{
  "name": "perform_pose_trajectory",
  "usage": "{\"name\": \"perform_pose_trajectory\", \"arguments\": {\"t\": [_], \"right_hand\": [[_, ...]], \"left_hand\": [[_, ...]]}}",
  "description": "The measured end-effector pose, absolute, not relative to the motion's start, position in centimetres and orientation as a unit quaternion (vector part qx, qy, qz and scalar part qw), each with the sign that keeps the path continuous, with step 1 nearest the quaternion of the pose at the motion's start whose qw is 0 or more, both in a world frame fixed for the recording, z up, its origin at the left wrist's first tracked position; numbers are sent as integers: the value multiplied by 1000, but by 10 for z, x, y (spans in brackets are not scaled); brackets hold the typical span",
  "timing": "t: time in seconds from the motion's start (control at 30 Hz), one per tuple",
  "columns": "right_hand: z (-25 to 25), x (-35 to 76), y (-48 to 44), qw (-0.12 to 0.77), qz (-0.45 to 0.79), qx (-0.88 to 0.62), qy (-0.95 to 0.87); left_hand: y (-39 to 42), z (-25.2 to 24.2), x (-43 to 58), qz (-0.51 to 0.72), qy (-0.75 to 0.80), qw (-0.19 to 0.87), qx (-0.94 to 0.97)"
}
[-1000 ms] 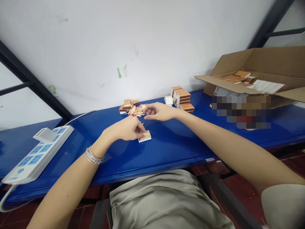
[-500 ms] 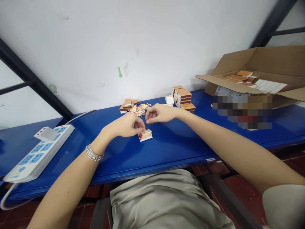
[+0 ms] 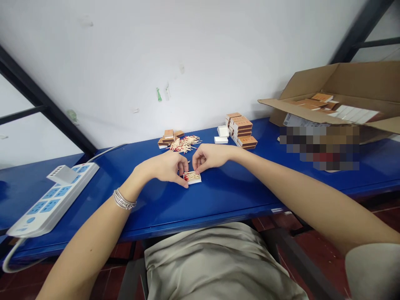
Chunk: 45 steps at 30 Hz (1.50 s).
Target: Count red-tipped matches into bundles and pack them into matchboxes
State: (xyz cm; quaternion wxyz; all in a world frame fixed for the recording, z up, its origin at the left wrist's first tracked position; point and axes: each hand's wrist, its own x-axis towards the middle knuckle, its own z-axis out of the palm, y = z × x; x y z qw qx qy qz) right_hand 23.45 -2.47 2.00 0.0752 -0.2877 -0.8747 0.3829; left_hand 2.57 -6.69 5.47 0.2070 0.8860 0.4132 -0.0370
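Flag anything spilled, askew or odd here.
Loose matches lie in a messy heap on the blue table, outside any box, beside a few tumbled matchboxes. The open tray held by the left hand, right hand at its edge, sits slightly askew. Nothing looks damaged.

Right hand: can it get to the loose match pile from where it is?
Probably yes. The right hand sits at the tray, the match pile lies just beyond it on bare table, and nothing stands between them.
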Motion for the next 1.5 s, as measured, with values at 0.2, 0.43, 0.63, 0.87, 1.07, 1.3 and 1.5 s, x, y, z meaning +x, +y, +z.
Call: {"name": "perform_pose_trajectory", "arguments": {"t": [0.2, 0.43, 0.63, 0.87, 1.07, 1.3, 1.5], "right_hand": [[21, 237, -24, 60, 393, -287, -871], [22, 238, -22, 62, 405, -303, -861], [24, 237, -24, 97, 384, -320, -860], [28, 238, -27, 102, 366, -323, -867], [28, 237, -26, 108, 332, -326, -878], [26, 238, -24, 132, 313, -319, -885], [6, 232, -13, 215, 233, -375, -871]], "left_hand": [[-66, 55, 25, -33, 420, 190, 887], [-64, 52, 25, -14, 404, 169, 899], [-64, 53, 25, -21, 404, 152, 902], [-63, 53, 23, -14, 401, 146, 904], [-66, 54, 27, -23, 399, 133, 907], [-60, 54, 21, 12, 389, 163, 907], [-39, 46, 2, 21, 450, 145, 881]]}}
